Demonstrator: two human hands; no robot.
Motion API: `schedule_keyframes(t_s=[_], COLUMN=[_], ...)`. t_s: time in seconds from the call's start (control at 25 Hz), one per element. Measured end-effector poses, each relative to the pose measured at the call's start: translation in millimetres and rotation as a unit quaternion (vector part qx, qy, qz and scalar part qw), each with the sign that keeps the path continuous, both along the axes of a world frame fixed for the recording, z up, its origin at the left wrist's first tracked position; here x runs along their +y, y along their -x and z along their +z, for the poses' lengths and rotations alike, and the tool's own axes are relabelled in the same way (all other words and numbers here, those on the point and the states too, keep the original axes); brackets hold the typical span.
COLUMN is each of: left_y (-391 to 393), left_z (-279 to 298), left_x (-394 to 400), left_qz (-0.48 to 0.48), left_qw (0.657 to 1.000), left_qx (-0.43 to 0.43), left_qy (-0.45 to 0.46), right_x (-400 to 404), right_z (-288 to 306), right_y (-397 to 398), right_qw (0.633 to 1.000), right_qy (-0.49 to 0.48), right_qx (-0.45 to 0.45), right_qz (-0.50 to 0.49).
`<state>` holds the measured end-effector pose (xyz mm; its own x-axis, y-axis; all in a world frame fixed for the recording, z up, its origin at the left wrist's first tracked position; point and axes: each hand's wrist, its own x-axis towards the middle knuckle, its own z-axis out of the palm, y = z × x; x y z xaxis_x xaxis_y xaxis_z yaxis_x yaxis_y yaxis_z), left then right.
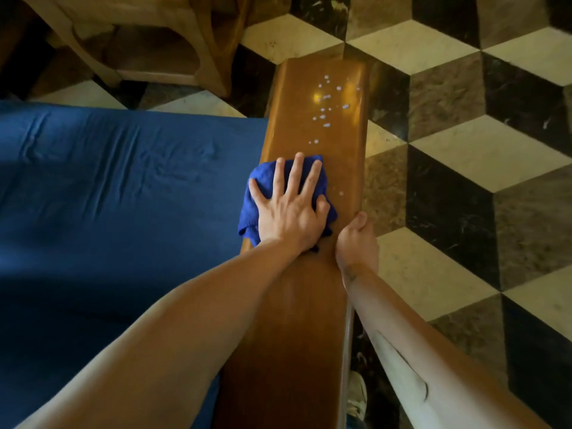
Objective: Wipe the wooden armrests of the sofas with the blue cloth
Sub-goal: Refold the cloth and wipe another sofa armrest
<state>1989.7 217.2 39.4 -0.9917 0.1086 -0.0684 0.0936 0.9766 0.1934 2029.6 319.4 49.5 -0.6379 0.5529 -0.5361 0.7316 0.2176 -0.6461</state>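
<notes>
At the near end of the wooden armrest [297,320], two bare forearms reaching forward, both cut off by the lower edge. Right hand [357,243] curled over the armrest's outer edge, thumb on top, fingers hidden below the rim. Left hand [289,205] spread flat, fingers splayed wide, palm pressing the blue cloth [252,209] onto the wood; cloth bunched, partly covered by the palm, one corner hanging off the inner side toward the blue seat cushion [123,196]. Beyond the fingertips, pale droplets [325,109] scattered toward the armrest's far end. Further off, patterned tile floor [464,119] and a wooden table [161,41], top cropped. Shoe [356,394] by the lower edge, barely legible.
</notes>
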Motion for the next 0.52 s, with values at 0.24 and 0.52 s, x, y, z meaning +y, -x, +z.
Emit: schedule_keyframes(t_s=[0.24, 0.52], left_y=[133, 287], left_z=[1, 10], left_x=[20, 52], left_qz=[0.037, -0.068], left_qw=[0.999, 0.998], left_qx=[0.001, 0.0], left_qy=[-0.024, 0.016], right_x=[-10, -13], right_z=[-8, -21], right_y=[-7, 0], right_qw=[0.996, 0.99], right_qy=[-0.091, -0.142], right_qx=[-0.002, 0.001], right_qz=[-0.009, 0.005])
